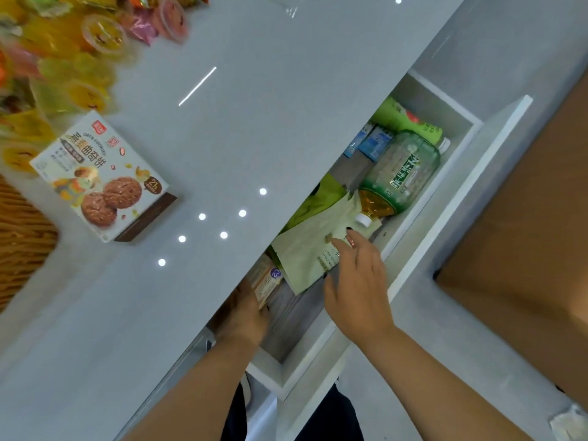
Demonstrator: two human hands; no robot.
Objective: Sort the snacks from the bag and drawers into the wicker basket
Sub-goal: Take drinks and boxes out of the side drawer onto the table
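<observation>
Tea bottle beside pale pouch, countertop overhanging drawer

Left hand fingers hidden under worktop edge; wicker basket cut off left of cookie box; jelly cups blurred.

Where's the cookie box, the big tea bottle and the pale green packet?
cookie box (105,179): head view, middle of its printed top face.
tea bottle (402,171): head view, on its green label.
pale green packet (313,249): head view, middle of its flat front.
</observation>
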